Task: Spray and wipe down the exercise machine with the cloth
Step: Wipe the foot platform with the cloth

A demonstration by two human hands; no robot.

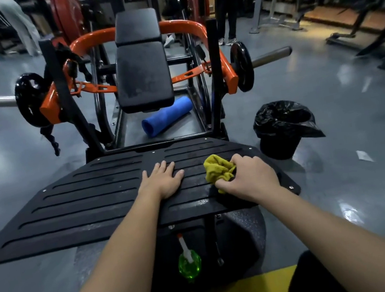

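In the head view, the black ribbed footplate [90, 198] of the exercise machine [143, 78] lies wide in front of the person. The left hand [164, 181] rests flat on the plate near its middle, with straight fingers, and holds nothing. The right hand [249, 177] is on the right part of the plate, its fingers curled round a crumpled yellow cloth [217, 168] that it presses on the surface. The cloth sits between the two hands, and the right edge of the plate is just beside the right hand. To the left of the left hand the ribbed surface stretches far, up to the left corner. Beyond the far edge stand the machine frame and the padded seat, with a blue roll [168, 116] on the floor under it.

A strip of grey floor [337, 175] lies between the right edge of the plate and a bin [281, 148] lined with a black bag. Its inside is dark, and I cannot tell what it holds. A spray bottle [189, 264] with green liquid stands on the floor below the near edge of the plate, between the forearms.
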